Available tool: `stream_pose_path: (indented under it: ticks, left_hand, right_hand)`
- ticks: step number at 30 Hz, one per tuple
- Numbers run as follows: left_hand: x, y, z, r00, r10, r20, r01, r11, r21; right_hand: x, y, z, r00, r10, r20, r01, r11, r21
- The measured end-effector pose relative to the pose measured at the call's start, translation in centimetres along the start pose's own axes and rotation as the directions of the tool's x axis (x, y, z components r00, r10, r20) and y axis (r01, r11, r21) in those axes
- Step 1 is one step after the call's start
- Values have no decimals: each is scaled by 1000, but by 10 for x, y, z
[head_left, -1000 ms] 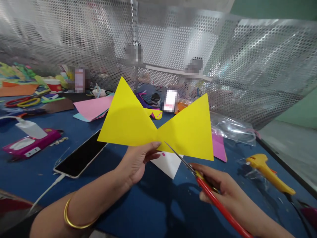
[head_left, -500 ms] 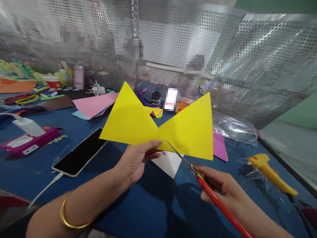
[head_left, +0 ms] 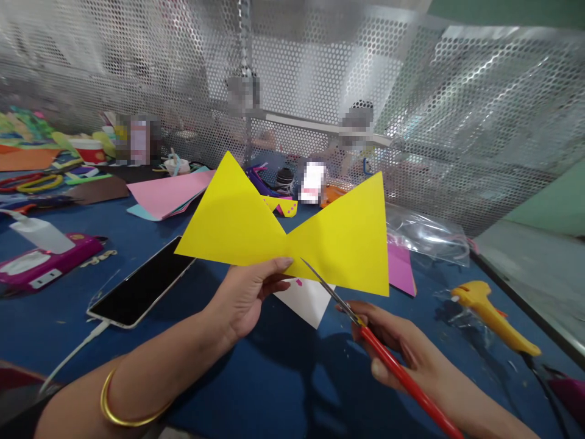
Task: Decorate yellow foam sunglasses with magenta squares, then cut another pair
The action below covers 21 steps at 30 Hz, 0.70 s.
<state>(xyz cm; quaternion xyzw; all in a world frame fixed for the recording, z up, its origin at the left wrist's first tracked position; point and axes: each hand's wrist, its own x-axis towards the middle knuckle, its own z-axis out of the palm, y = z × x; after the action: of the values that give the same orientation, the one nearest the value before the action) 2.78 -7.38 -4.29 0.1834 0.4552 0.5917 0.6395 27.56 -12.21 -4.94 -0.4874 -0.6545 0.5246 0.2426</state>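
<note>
A sheet of yellow paper with a deep V notch in its top edge is held up over the blue table. My left hand pinches its lower edge near the middle, thumb in front and fingers behind. In my right hand is a pair of scissors with red handles. Their pointed blades reach up in front of the paper's lower edge, just right of my left thumb. Behind and below the yellow sheet, a white piece of paper with a small pink mark is partly hidden.
A phone on a cable and a magenta power strip lie at left. Pink paper is behind them. At right lie a yellow glue gun, purple paper and a clear plastic bag. A perforated metal screen borders the back.
The whole view has shifted slightly, so most things appear a little further left. Both hands keep their hold on the paper and scissors, with hardly any change between them.
</note>
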Motion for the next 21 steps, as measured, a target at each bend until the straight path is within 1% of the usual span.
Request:
stream_pose_path:
  ticks: [6,11,16,21]
  left_hand:
    - [0,0,-1,1000,23,-4,-23,1000,4]
    - [0,0,-1,1000,26,5,-26,1000,17]
    - [2,1,0,1000,20,-1,-20,1000,23]
    - [1,1,0,1000,9,-8,-9,1000,15]
  right_hand:
    - [-1,-5,-1,1000,18,4,-18,1000,-14]
    - [1,-9,2,999,44,-28,-44,999,-3]
    - [3,-7,2,999,31,-35,-30,999,27]
    - [1,-6,2,999,14,-48,-13,1000,22]
